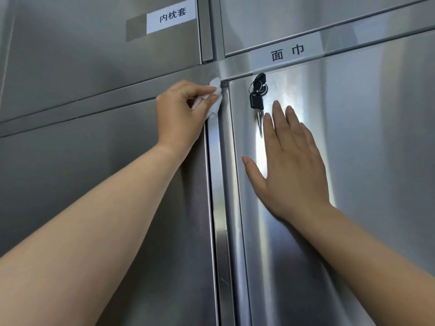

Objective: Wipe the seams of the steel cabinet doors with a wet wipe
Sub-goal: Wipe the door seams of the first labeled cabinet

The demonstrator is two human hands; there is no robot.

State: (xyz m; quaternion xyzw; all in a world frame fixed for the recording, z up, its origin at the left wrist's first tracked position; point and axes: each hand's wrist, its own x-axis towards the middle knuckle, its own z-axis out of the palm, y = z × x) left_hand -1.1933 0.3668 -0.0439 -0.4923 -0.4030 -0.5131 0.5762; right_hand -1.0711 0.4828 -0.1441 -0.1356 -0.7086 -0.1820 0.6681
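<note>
White wet wipe (215, 96) crumpled, pinched in curled fingers of left hand (181, 111), pressed at top of vertical seam (213, 184) between brushed steel doors, right hand (290, 161) laid flat, fingers straight, on right door (364, 161).

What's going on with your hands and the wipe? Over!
Left grip pinching wet wipe at top of vertical seam. Right grip flat on right door. Keys hanging in lock nearby, clear of seam.
</note>
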